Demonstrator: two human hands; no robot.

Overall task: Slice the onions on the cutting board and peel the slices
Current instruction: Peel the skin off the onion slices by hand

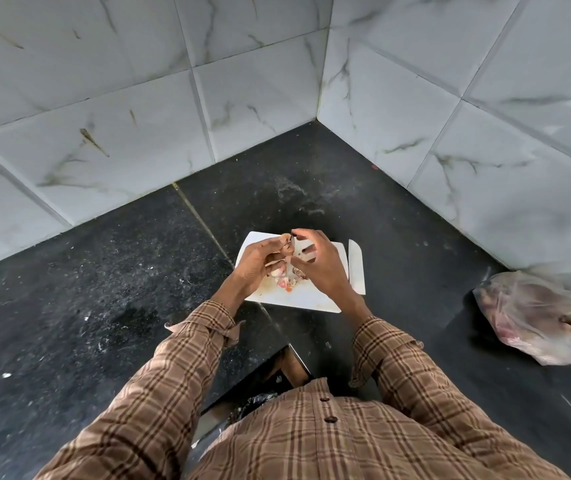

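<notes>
A white cutting board (297,299) lies on the black counter in the corner. Above it my left hand (259,265) grips an onion piece (285,244) with brown papery skin. My right hand (318,268) faces it, fingers curled, fingertips pinching at the skin near the top of the piece. Pink and white onion bits and peel scraps (285,282) lie on the board under my hands. A white knife blade (356,268) rests along the board's right edge.
A clear plastic bag (540,317) holding onions lies on the counter at the right. Marble-look tiled walls (173,116) meet in a corner behind the board. The counter's front edge has a notch near my body.
</notes>
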